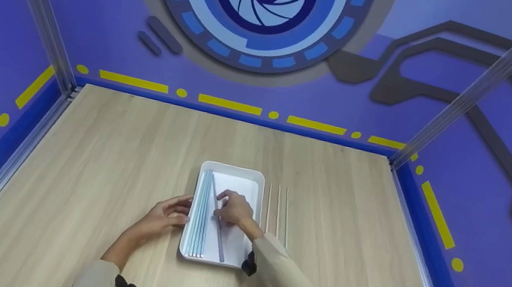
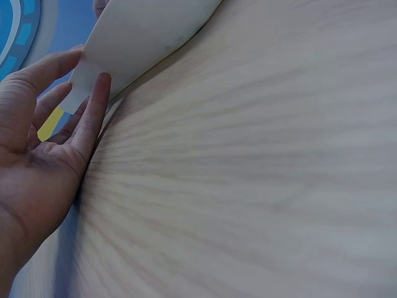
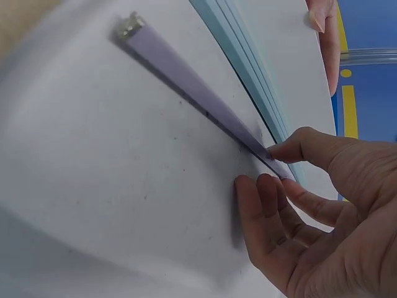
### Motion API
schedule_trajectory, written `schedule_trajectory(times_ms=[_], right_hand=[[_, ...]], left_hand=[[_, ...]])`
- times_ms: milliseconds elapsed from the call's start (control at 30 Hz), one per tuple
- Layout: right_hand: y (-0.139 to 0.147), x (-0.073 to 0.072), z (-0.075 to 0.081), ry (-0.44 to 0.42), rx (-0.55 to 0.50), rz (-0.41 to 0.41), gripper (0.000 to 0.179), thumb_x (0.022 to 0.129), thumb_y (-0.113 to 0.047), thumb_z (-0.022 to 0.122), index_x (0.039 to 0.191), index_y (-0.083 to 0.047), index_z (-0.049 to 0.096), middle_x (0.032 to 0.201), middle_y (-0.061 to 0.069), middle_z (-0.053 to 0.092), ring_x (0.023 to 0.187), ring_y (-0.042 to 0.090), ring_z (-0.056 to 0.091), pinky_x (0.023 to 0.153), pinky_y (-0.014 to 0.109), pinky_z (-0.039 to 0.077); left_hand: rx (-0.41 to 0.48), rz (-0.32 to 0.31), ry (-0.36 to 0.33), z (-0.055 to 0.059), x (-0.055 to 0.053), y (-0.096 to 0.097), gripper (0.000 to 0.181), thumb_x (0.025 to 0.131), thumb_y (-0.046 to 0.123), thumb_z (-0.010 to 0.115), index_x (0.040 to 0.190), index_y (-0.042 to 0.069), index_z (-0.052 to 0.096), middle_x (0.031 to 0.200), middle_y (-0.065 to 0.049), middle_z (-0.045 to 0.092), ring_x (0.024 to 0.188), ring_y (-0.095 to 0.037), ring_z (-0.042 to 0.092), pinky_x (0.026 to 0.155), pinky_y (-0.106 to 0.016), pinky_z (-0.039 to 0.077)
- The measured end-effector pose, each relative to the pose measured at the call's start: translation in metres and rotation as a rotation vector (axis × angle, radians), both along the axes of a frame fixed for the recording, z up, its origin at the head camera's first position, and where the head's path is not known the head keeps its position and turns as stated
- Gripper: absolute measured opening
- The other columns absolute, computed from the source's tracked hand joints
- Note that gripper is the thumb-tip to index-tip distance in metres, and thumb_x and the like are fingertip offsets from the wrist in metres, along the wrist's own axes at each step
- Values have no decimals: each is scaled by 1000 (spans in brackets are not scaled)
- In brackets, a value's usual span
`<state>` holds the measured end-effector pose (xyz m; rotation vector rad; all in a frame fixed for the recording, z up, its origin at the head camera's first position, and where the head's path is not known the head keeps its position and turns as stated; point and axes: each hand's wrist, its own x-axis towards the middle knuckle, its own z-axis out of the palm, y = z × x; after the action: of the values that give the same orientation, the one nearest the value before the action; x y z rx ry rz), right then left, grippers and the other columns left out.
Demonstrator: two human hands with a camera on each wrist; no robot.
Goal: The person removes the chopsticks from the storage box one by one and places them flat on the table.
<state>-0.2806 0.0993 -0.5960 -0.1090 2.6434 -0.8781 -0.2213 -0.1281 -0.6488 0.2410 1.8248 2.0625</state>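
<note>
A white rectangular tray [image 1: 257,185] lies on the wooden table. Along its left side, several light blue chopsticks [image 1: 199,222] sit close together in a row. To their right a single purple chopstick [image 1: 221,246] slants across the tray floor, its gold-speckled thick end toward the person. My right hand [image 1: 235,208] reaches in and pinches this purple chopstick between thumb and index finger, the other fingers hanging loosely beside it, as the right wrist view shows. With fairly straight fingers, my left hand [image 1: 159,218] touches the tray's outer left wall.
Three thin pale sticks [image 1: 278,208] lie side by side on the table just right of the tray, partly behind the right forearm. Wood tabletop [image 1: 132,144] surrounds the tray. Blue printed panels [image 1: 244,85] stand at the back and both sides, with metal posts at the corners.
</note>
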Motion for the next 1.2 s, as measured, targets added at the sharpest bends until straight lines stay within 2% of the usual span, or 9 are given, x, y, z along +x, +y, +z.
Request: schedule_trajectory(times_ms=[167, 367, 567, 733, 867, 1000, 1200], right_hand=[[4, 1, 0, 18, 8, 22, 39, 83, -6, 80, 120, -7, 68, 90, 6, 71, 60, 13, 65, 50, 21, 50], [10, 4, 0, 8, -67, 62, 34, 86, -2, 75, 119, -4, 68, 90, 6, 70, 64, 11, 62, 54, 20, 48], [18, 5, 8, -61, -179, 72, 33, 91, -2, 72, 123, -5, 65, 90, 6, 68, 67, 16, 68, 58, 28, 60], [25, 5, 19, -120, -298, 89, 38, 90, 1, 73, 125, -5, 63, 90, 14, 72, 74, 27, 74, 60, 36, 64], [29, 4, 28, -100, -386, 133, 40, 90, 4, 71, 129, 0, 63, 92, 24, 75, 82, 35, 76, 60, 38, 64], [33, 5, 35, -63, -436, 165, 41, 92, 5, 69, 132, 5, 62, 96, 25, 75, 87, 36, 77, 61, 38, 64], [41, 7, 43, -61, -529, 107, 44, 92, 1, 71, 134, 7, 58, 97, 24, 76, 87, 35, 77, 62, 38, 64]], left_hand=[[-32, 16, -1, 0, 1, 0, 72, 96, 10, 70, 157, 3, 35, 147, -28, 45, 126, -28, 55, 96, -25, 56], [-43, 25, 7, 0, 1, 0, 70, 96, 9, 69, 157, 4, 35, 148, -27, 45, 127, -30, 54, 96, -24, 56], [-34, 28, 11, 1, 1, 0, 71, 95, 8, 70, 157, 3, 35, 147, -28, 47, 124, -25, 56, 96, -25, 56], [-22, 23, 14, 0, 1, 0, 71, 95, 7, 69, 157, 2, 35, 146, -29, 46, 123, -25, 56, 95, -25, 57], [-31, 16, 33, -1, 0, 0, 69, 97, 8, 68, 157, 2, 35, 147, -28, 45, 124, -26, 55, 95, -24, 56], [-27, 8, 34, -1, 1, 0, 69, 97, 9, 68, 157, 2, 35, 147, -29, 44, 124, -25, 55, 95, -26, 57], [-24, 8, 31, -1, 1, 0, 70, 97, 12, 69, 157, 2, 35, 147, -29, 45, 122, -23, 56, 95, -30, 57]])
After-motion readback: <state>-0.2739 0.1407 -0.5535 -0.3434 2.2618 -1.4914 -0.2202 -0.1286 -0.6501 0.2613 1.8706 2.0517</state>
